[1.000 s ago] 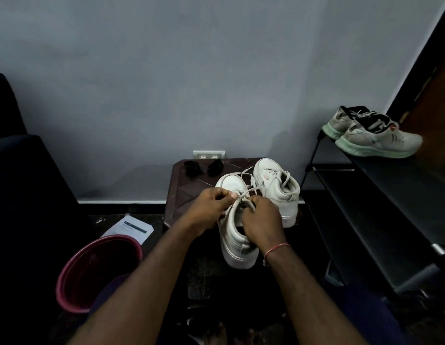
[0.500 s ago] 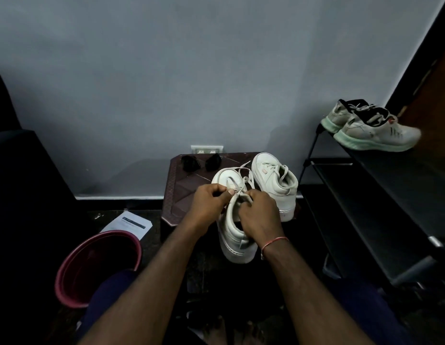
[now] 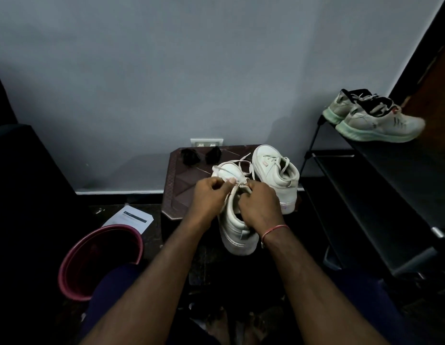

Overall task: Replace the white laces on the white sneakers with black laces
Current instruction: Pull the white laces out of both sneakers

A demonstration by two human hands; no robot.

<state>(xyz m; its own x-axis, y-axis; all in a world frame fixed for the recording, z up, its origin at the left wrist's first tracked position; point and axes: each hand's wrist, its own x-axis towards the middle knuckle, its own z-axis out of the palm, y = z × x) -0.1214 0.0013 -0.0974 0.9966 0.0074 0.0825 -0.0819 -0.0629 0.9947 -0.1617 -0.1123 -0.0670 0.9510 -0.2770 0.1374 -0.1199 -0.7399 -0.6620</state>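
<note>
Two white sneakers stand on a small dark brown stool (image 3: pixel 181 185). The nearer sneaker (image 3: pixel 236 227) points its toe away from me, heel toward me. My left hand (image 3: pixel 210 199) and my right hand (image 3: pixel 260 205) sit over its eyelets, both pinching its white lace (image 3: pixel 244 168), whose loose ends trail over the toe. The second white sneaker (image 3: pixel 276 175) stands to the right, still laced in white. Two bundled black laces (image 3: pixel 200 155) lie at the stool's far edge.
A maroon bucket (image 3: pixel 99 262) stands on the floor at lower left, a printed sheet of paper (image 3: pixel 132 217) behind it. A black shoe rack (image 3: pixel 380 200) fills the right side, with a pair of white-and-green running shoes (image 3: pixel 375 120) on top. A wall socket (image 3: pixel 206 142) sits behind the stool.
My hands keep working the white lace at the nearer sneaker's eyelets; the loose ends have shifted over the toe. The view has tilted slightly.
</note>
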